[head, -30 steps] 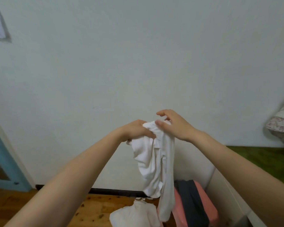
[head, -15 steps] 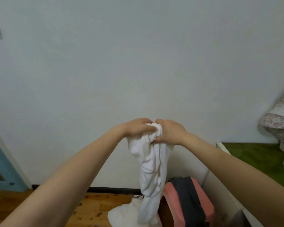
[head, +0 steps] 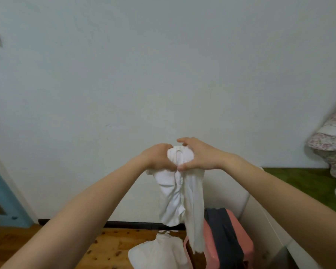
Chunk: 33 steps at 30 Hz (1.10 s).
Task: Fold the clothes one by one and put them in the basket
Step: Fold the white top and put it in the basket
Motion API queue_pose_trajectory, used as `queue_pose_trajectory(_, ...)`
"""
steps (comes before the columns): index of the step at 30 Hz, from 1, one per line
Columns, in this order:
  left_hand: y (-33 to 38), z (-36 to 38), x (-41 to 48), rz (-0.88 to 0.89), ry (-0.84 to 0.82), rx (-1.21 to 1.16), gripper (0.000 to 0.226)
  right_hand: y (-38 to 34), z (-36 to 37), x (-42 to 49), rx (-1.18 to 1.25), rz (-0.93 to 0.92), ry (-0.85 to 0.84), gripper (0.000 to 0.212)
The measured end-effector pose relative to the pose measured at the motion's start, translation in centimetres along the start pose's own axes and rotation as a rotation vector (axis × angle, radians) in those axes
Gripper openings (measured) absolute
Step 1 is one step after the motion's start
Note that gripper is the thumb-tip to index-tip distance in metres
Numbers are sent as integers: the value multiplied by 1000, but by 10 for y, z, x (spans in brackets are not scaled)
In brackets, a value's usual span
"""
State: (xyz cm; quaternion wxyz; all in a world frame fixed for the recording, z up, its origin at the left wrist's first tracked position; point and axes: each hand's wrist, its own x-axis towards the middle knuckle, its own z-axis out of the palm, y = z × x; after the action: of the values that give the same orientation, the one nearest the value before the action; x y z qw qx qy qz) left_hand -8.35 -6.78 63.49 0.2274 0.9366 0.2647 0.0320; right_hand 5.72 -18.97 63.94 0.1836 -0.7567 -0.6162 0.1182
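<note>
White garment [head: 179,188] bunched between 2 hands.

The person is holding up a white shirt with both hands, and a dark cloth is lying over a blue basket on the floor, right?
Nearly. The basket is pink, not blue; the head view shows it. The rest holds: the left hand and right hand hold up the white garment, and a dark cloth lies over the basket.

Soft even light, dim-ish, faint shadows, wide-angle bend at edges, maybe slight blur far right.
</note>
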Motion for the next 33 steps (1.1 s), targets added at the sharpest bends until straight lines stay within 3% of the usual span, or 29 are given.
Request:
queue_pose_trajectory(3,-6,-11,-2,-37,-94,-250,30,12,11,-9,-448,-254,102,104)
queue_pose_trajectory(10,-9,-25,-7,-95,-179,-407,28,40,12,-23,-489,-397,326,89)
queue_pose_trajectory(15,-7,-20,-4,-73,-196,-513,33,34,17,-7,-511,-353,473,78)
queue_pose_trajectory(20,-10,-21,1,-67,-174,-447,36,9,24,2,-485,-177,207,74)
queue_pose_trajectory(23,-8,-17,0,-12,-198,-315,46,-2,17,8,-481,-83,155,43)
queue_pose_trajectory(28,-6,-5,2,94,-207,-75,98,-8,7,12,-622,26,-15,15)
queue_pose_trajectory(30,-4,5,1,126,-167,20,109,-7,7,16,-549,105,-62,15)
queue_pose_trajectory(33,3,18,-4,153,4,361,118,-7,3,20,-398,146,-147,14)
